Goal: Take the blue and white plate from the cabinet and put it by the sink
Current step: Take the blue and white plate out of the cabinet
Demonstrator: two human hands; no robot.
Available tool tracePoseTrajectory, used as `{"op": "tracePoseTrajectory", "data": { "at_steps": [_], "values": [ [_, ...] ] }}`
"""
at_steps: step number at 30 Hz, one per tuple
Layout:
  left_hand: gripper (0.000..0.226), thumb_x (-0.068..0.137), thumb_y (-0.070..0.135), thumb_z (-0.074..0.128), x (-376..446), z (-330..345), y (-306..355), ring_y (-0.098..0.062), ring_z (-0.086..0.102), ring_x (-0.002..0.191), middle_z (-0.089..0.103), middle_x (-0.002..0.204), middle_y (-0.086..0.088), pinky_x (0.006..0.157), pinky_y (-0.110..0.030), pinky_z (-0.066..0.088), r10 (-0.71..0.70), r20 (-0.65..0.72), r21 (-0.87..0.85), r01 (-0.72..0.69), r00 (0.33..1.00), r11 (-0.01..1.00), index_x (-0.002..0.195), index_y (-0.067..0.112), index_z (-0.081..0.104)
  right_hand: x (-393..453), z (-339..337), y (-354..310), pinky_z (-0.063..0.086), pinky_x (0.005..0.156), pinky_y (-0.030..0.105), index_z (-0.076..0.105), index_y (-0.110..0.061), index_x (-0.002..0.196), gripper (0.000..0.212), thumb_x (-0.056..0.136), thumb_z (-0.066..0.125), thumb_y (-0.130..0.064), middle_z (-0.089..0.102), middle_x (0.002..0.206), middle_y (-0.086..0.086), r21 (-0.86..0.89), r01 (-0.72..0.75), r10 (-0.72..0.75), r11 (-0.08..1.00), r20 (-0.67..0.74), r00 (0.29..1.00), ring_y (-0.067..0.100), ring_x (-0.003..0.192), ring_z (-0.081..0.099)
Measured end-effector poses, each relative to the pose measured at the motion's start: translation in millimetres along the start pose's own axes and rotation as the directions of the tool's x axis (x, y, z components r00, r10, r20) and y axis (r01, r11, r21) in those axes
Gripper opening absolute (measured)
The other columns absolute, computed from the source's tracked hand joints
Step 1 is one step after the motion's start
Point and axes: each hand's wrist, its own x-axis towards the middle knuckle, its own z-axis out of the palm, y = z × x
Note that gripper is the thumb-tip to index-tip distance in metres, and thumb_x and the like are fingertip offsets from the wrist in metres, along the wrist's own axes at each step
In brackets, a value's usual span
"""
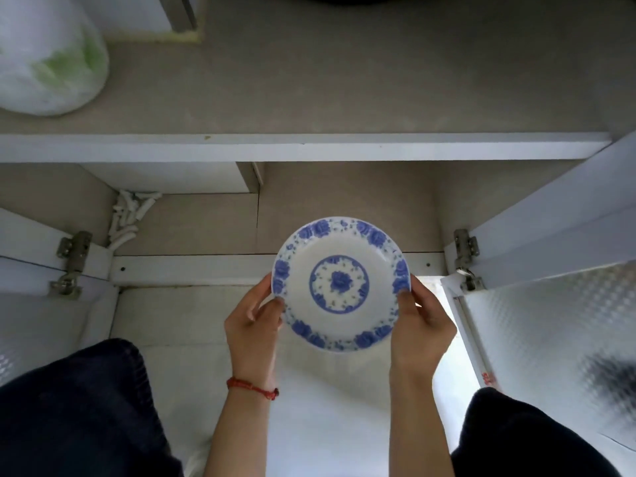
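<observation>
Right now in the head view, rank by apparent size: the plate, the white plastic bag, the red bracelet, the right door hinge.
1. White plastic bag, though cut off by the frame
2. Blue and white plate, nearer the camera
3. Red bracelet and right door hinge: too alike to rank

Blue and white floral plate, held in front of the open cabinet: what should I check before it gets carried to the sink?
1. Blue and white floral round plate gripped on both sides: ok.
2. Left hand on rim: ok.
3. Right hand on rim: ok.
4. Plate level, face up: ok.
5. White cabinet doors open, clear of plate: ok.
6. Sink location: cannot tell, not in view.
</observation>
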Motion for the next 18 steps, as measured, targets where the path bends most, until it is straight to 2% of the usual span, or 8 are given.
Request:
{"op": "tracePoseTrajectory", "data": {
  "at_steps": [2,6,8,10,13,15,18],
  "values": [
    [0.038,0.080,-0.009,0.055,-20,-3,17,-0.019,0.068,0.089,0.075,0.092,0.010,0.066,-0.028,0.057,-0.019,0.023,0.052,0.017,1.000,0.999,0.099,0.020,0.069,-11,-16,-16,0.048,0.050,0.009,0.070,-0.026,0.090,0.024,0.083,0.060,-0.005,0.070,0.080,-0.006,-0.027,-0.018,0.018,0.999,-0.013,1.000,-0.005,0.061,0.063],
    [0.044,0.081,-0.010,0.053,-57,-7,55,-0.022,0.066,0.098,0.073,0.100,0.009,0.080,-0.038,0.054,-0.068,0.076,0.095,0.060,0.995,0.994,0.094,0.028,0.071,-31,-42,-52,0.056,0.066,0.028,0.070,-0.024,0.096,0.024,0.084,0.058,-0.007,0.073,0.091,0.004,-0.088,-0.052,0.053,0.995,0.006,0.999,0.010,0.073,0.067],
    [0.045,0.081,-0.011,0.052,-72,-8,74,-0.024,0.065,0.098,0.072,0.101,0.003,0.083,-0.041,0.052,-0.080,0.059,0.114,0.073,0.995,0.991,0.092,0.029,0.070,-43,-52,-72,0.056,0.064,0.026,0.069,-0.028,0.094,0.025,0.084,0.059,-0.008,0.073,0.091,0.004,-0.088,-0.042,0.042,0.995,0.002,0.999,0.011,0.073,0.068],
    [0.047,0.081,-0.011,0.052,-87,-9,96,-0.022,0.067,0.094,0.072,0.096,0.006,0.078,-0.037,0.054,-0.066,0.054,0.137,0.058,0.996,0.989,0.091,0.031,0.070,-56,-62,-93,0.055,0.058,0.017,0.069,-0.030,0.094,0.025,0.084,0.059,-0.010,0.073,0.090,0.001,-0.083,-0.029,0.029,0.996,0.005,1.000,0.006,0.071,0.068],
    [0.053,0.081,-0.013,0.051,-114,-10,133,-0.009,0.069,0.083,0.075,0.082,0.016,0.064,-0.020,0.056,-0.059,0.069,0.153,0.047,0.996,0.987,0.082,0.036,0.071,-77,-78,-126,0.057,0.063,0.023,0.069,-0.032,0.095,0.026,0.084,0.060,-0.010,0.073,0.091,-0.003,-0.084,-0.038,0.040,0.996,0.017,0.999,0.008,0.076,0.068],
    [0.054,0.081,-0.012,0.051,-133,-11,160,-0.005,0.069,0.080,0.074,0.079,0.020,0.062,-0.016,0.055,-0.053,0.078,0.163,0.040,0.996,0.986,0.079,0.038,0.071,-92,-88,-150,0.057,0.063,0.026,0.069,-0.033,0.094,0.025,0.085,0.060,-0.011,0.073,0.091,-0.004,-0.079,-0.035,0.038,0.996,0.032,0.999,0.008,0.077,0.068],
    [0.051,0.079,-0.010,0.056,-164,-15,203,-0.002,0.068,0.082,0.073,0.080,0.024,0.063,-0.015,0.055,-0.022,0.083,0.187,0.006,0.996,0.982,0.083,0.039,0.069,-117,-103,-188,0.055,0.056,0.017,0.069,-0.032,0.094,0.024,0.085,0.061,-0.010,0.073,0.089,-0.003,-0.044,-0.029,0.030,0.999,0.035,0.999,0.006,0.075,0.069]
  ]
}}
